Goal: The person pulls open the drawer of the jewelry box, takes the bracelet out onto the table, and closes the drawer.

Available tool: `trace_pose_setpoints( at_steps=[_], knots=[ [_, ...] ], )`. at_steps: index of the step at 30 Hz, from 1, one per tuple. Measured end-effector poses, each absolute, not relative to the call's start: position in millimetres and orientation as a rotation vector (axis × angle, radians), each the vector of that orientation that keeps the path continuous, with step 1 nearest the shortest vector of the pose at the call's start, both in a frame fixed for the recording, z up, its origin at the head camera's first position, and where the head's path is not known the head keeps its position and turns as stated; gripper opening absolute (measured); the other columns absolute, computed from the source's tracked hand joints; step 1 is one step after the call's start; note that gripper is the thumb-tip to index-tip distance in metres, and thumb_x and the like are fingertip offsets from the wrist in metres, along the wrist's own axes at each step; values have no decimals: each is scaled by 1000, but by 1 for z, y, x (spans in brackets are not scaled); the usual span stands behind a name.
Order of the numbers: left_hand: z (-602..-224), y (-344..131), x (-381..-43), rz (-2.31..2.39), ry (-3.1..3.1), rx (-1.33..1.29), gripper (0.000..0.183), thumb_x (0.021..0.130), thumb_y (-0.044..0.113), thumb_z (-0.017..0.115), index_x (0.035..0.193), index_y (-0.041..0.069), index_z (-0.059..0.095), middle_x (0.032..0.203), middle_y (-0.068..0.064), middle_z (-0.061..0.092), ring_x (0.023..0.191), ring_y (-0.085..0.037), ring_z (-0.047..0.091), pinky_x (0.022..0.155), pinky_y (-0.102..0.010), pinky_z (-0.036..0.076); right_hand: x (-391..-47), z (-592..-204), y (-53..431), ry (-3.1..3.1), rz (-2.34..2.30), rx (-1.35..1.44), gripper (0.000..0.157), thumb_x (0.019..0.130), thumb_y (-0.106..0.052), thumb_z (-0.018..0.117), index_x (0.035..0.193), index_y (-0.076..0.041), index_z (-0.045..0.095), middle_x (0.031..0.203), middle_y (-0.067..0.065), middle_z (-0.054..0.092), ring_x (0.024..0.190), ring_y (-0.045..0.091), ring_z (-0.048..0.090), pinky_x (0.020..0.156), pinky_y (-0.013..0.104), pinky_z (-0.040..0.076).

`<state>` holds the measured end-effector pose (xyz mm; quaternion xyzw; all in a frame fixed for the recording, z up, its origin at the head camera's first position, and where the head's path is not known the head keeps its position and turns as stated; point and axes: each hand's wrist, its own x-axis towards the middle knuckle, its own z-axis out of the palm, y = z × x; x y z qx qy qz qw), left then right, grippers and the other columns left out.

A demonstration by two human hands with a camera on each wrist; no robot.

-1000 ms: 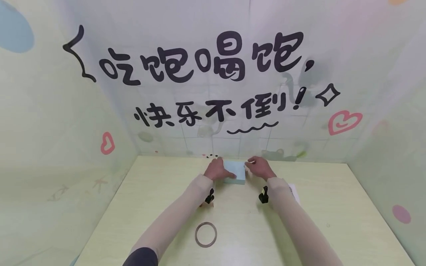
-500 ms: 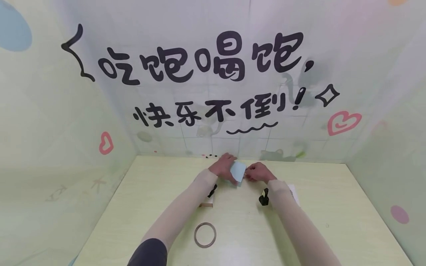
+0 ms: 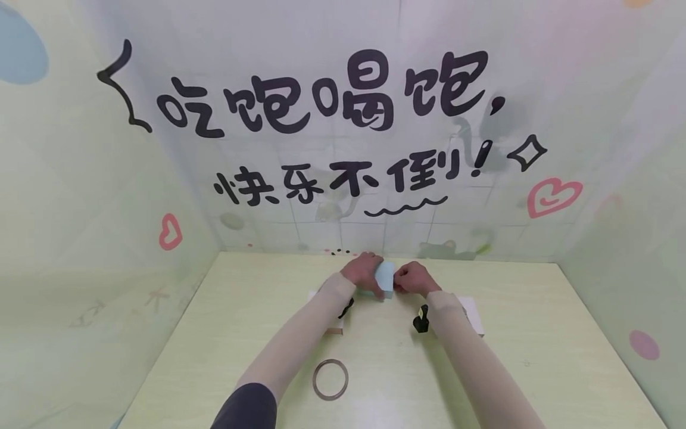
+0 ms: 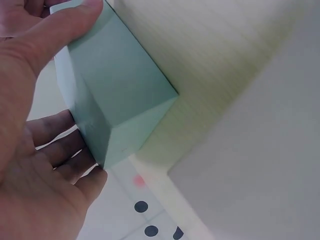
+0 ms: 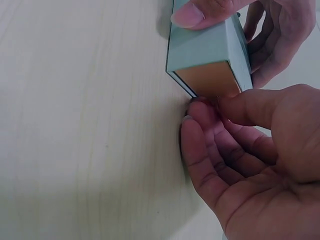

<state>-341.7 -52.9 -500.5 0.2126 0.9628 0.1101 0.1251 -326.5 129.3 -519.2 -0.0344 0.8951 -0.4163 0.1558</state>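
Note:
My left hand (image 3: pixel 365 273) grips a light blue box (image 3: pixel 384 277) at the back of the table, thumb on one face and fingers round the opposite side. In the left wrist view, the box (image 4: pixel 122 65) shows plain, sharp-edged faces, with the thumb pressed near its far end. My right hand (image 3: pixel 414 278) is at the box's right end. In the right wrist view, that end of the box (image 5: pixel 200 50) has a recessed brown panel (image 5: pixel 210 80) inside the blue shell. Thumb and forefinger pinch at the panel's lower edge; what lies between them is mostly hidden by the fingertips.
A bangle-like ring (image 3: pixel 330 379) lies on the front of the wooden table (image 3: pixel 536 357). A pale box (image 3: pixel 335 328) is partly under the left forearm, and a white box (image 3: pixel 473 316) is beside the right forearm. A printed wall cloth (image 3: pixel 300 232) stands close behind the hands.
My left hand has moved right and turned the box, which tilted and now sits straighter. My right hand's fingers have closed from a looser pose into a pinch at its right end.

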Motion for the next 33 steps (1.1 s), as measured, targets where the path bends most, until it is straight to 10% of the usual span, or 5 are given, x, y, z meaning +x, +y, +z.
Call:
trace_pose_setpoints(
  at_steps=[33],
  knots=[
    [-501,-51,-343,282,2837,577,89,65,40,97,139,10,58,126,-6,66,111,-20,57,95,-33,52,-328,-524,128,2705,-1124,-117,12,89,-8,64,84,-3,74,74,3,69,72,16,59,64,23,46]
  ],
)
